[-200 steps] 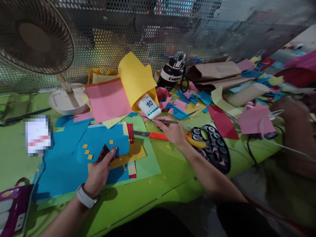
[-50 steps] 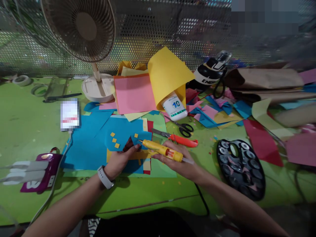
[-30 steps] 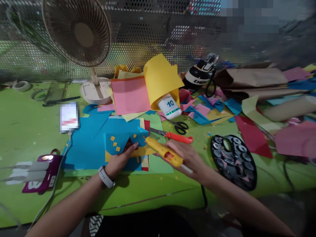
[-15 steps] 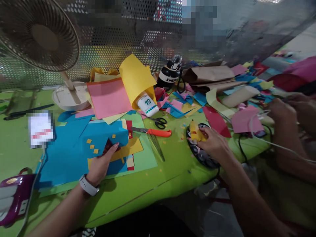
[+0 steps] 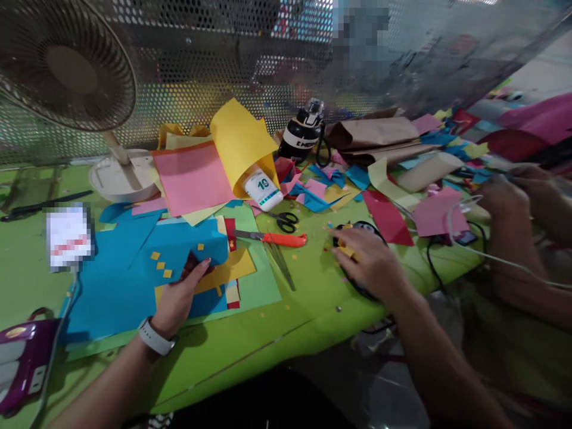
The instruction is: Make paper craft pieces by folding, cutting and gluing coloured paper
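Note:
My left hand, wearing a white-banded watch, pinches a small dark red paper piece between thumb and fingers, over a blue sheet. Several small yellow paper squares lie on the blue paper beside it. A yellow paper strip runs behind that hand. On the right, my right hand is closed over a small yellow object, mostly covered by the fingers. Beneath it is a round black item, largely hidden. An orange-handled cutter, tweezers and black scissors lie between the hands.
A fan and a lit phone stand at left, near a purple device. Behind are a white bottle, a black flask and paper scraps. Another person's hands are at right, by a white cable.
My right hand has moved slightly left and turned palm-down over the yellow object, covering more of it. My left hand keeps its pinch. The whole view has shifted a little.

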The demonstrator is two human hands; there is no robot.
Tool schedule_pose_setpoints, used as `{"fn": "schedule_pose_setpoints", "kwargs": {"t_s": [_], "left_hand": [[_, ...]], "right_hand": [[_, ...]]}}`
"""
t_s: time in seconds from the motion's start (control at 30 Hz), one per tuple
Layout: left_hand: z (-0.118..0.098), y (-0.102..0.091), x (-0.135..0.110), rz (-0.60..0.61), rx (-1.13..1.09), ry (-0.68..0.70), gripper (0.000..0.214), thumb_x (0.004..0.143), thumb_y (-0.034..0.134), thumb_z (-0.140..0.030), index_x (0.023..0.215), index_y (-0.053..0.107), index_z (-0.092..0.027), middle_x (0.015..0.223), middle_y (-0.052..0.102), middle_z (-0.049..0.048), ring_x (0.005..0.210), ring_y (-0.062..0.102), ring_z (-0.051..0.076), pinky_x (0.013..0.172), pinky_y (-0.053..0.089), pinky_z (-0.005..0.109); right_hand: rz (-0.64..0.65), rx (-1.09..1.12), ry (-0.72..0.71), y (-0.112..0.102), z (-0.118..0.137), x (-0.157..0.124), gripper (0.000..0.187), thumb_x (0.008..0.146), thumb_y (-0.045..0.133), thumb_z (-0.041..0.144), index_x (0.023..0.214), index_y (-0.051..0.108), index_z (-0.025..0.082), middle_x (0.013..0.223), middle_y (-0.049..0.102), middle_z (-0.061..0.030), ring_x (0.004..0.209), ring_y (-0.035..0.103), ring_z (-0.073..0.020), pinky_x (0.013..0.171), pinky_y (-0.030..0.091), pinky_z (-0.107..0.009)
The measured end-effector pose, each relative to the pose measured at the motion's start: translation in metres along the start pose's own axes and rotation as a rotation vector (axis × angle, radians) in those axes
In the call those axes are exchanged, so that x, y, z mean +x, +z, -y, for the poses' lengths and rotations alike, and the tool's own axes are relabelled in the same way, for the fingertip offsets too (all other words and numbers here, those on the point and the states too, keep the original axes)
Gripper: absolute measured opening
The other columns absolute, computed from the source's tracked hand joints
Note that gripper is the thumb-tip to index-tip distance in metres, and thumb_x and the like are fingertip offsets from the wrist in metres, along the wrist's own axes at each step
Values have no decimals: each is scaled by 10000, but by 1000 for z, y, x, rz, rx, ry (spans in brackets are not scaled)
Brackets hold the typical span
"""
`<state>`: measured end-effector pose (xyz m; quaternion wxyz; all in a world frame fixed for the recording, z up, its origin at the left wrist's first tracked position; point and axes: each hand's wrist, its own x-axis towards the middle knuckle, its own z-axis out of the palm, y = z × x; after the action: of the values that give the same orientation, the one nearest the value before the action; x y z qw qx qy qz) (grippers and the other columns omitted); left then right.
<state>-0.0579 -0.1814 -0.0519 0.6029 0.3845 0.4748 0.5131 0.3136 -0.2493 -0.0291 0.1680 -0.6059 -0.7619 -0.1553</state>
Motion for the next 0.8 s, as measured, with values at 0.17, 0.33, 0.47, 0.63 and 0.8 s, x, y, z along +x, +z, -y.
{"fn": "schedule_pose_setpoints", "kwargs": {"t_s": [0.17, 0.33, 0.47, 0.63, 0.8], "left_hand": [[-5, 2, -1, 11, -22, -8, 355, 645, 844, -333, 950, 718, -203, 1001, 749, 40, 943, 710, 250, 939, 563, 445], [-1, -1, 1, 11, -2, -8, 312, 659, 837, -326, 924, 717, -211, 994, 751, 32, 921, 718, 248, 945, 562, 443], [4, -4, 3, 17, -7, -4, 319, 669, 829, -322, 948, 712, -222, 1009, 749, 32, 941, 718, 253, 931, 569, 441], [2, -2, 1, 6, -25, -10, 340, 649, 837, -325, 946, 717, -212, 1011, 748, 39, 947, 716, 252, 924, 575, 436], [-1, -1, 0, 3, -39, -11, 327, 653, 840, -302, 945, 717, -220, 994, 750, 22, 920, 720, 238, 929, 574, 427]], "right_hand": [[140, 59, -599, 26, 59, 35, 329, 935, 470, 71, 1162, 636, 242, 951, 686, -46, 841, 626, -183, 698, 492, -309], [-68, 48, -851, 33, 54, 42, 234, 947, 476, 64, 1022, 656, 193, 860, 687, -18, 837, 623, -157, 702, 489, -292], [-225, 114, -688, 35, 46, 40, 227, 958, 474, 96, 1030, 652, 217, 965, 710, -28, 888, 635, -142, 730, 498, -271], [-185, 175, -466, 41, 51, 50, 212, 905, 551, 151, 1083, 658, 196, 1085, 690, -80, 892, 644, -167, 697, 505, -276], [30, 22, -709, 47, 65, 65, 398, 880, 495, 47, 1218, 627, 210, 1153, 677, -93, 877, 624, -198, 666, 493, -316]]}}
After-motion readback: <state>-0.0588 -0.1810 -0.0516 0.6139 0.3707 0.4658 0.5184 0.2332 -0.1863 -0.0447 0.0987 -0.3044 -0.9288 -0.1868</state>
